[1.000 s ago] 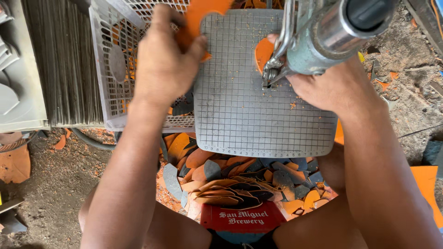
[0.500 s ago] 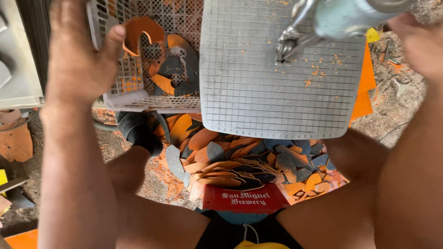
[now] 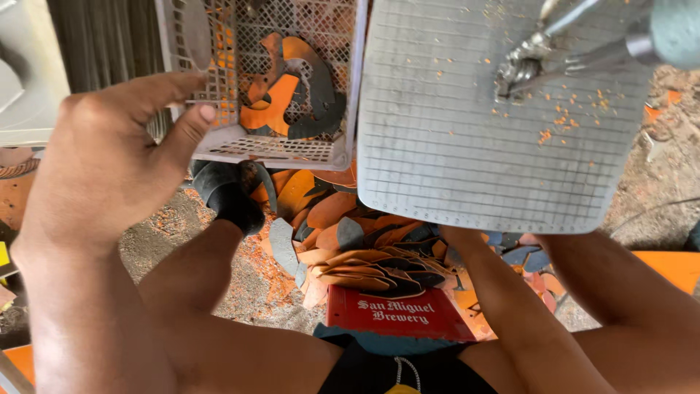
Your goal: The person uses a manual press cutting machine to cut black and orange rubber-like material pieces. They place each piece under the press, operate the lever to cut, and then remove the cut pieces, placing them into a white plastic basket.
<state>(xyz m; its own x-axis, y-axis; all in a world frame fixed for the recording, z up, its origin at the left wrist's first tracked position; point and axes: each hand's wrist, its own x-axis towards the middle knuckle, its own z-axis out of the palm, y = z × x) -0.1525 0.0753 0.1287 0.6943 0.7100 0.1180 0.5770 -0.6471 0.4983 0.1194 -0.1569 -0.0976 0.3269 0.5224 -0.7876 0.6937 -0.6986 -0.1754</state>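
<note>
Seen from above, looking down past bare knees to a dusty dirt floor (image 3: 157, 241). At far left, a pale plastic bin (image 3: 18, 87) sits beside a dark ribbed panel (image 3: 102, 40). The left hand (image 3: 109, 157) is raised, its back to the camera, fingers loosely curled and thumb extended; it holds nothing and hovers just beside the near corner of a white perforated plastic crate (image 3: 277, 149). Inside the crate lie curved cutouts (image 3: 281, 91) of orange and grey rubbery sheet. Below the crate, between the legs, a heap of similar crescent-shaped scraps (image 3: 350, 248) fills a red crate (image 3: 397, 314). To the right, a grey cutting mat (image 3: 467, 146) with a fine grid is dusted with orange crumbs. At its upper right, the metal tip of a grey cylindrical power tool (image 3: 554, 51) rests near the mat's surface. The right hand is out of view, so I cannot tell its grip.
</note>
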